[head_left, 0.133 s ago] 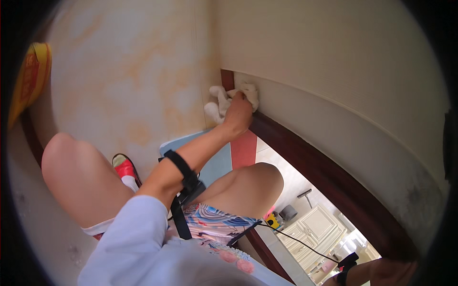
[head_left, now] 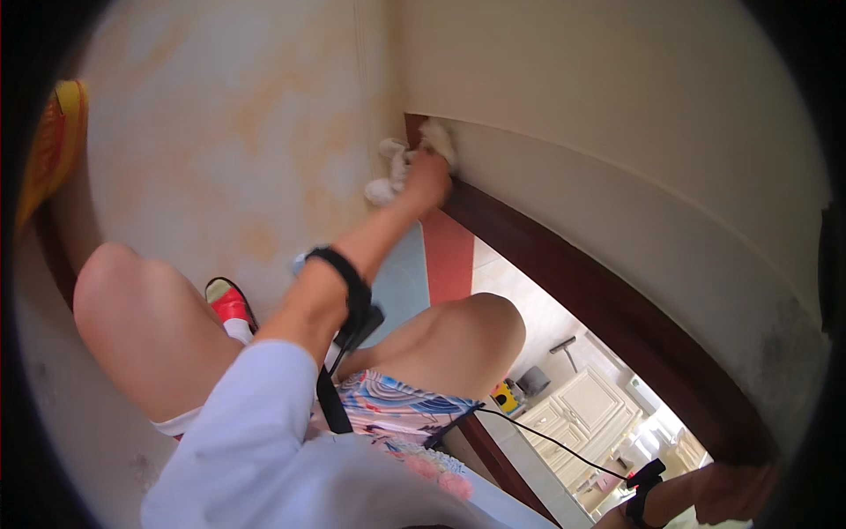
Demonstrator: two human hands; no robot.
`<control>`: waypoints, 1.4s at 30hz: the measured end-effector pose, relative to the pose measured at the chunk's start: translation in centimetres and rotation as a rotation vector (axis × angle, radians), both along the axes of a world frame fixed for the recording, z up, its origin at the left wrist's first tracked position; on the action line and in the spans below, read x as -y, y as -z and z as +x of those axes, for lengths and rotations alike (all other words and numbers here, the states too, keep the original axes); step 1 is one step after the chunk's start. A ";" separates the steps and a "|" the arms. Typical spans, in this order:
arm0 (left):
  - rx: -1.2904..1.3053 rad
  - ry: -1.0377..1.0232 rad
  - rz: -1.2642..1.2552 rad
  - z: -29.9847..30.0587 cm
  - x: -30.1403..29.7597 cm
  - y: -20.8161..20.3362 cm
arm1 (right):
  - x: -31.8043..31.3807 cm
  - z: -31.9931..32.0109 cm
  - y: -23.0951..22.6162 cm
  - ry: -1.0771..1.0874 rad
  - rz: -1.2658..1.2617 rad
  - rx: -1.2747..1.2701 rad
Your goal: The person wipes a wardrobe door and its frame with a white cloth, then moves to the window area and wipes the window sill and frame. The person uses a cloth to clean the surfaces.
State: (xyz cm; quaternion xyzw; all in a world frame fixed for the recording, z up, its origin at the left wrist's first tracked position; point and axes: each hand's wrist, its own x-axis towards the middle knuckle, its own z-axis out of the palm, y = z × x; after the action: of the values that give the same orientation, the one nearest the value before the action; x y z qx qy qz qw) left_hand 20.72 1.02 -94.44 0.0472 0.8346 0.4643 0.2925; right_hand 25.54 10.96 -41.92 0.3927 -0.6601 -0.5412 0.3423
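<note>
one pale panel (head_left: pixel 608 70) fills the upper right, bearing grey smudges near its lower right end, and one dark red wooden beam (head_left: pixel 617 326) slants along its lower edge. one left hand (head_left: pixel 429 176) is at the beam's upper end, its fingers closed around one bunched white cloth (head_left: pixel 438 145); it is blurred, so whether its loose, rounded folds are a second piece, i cannot tell. the cloth covers only that end, and the long stretch down to one right hand (head_left: pixel 736 492) is bare of it; the work looks underway rather than finished, though which parts are already done, and so how much is left, the view does not settle. the right fingers are too dim to say how open they are or whether they grip anything. smaller things follow: one cream cabinet (head_left: pixel 590 406) beyond the opening, one yellow-and-red object (head_left: pixel 57 150) at the left edge, and one red shoe (head_left: pixel 231 309) by the knee.
</note>
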 end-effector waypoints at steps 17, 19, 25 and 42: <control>0.863 -1.103 0.902 0.6 1.7 -1.7 | 0.4 0.4 -0.8 0.164 -0.090 0.054; 0.676 -0.958 0.777 -0.1 0.6 -2.7 | 0.4 0.4 -0.9 0.191 -0.090 0.066; 0.332 -0.910 0.626 -0.9 -1.6 -5.2 | 1.2 0.4 -0.8 0.222 -0.109 0.121; 0.233 -0.700 0.603 -0.7 -0.7 -5.7 | 1.6 1.8 -1.8 0.248 -0.083 0.131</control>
State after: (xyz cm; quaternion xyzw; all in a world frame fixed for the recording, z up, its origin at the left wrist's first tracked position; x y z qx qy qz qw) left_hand 20.00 1.71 -88.71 -0.2062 0.5901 0.7586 0.1835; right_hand 27.31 9.41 -40.13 0.3281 -0.7463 -0.5247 0.2451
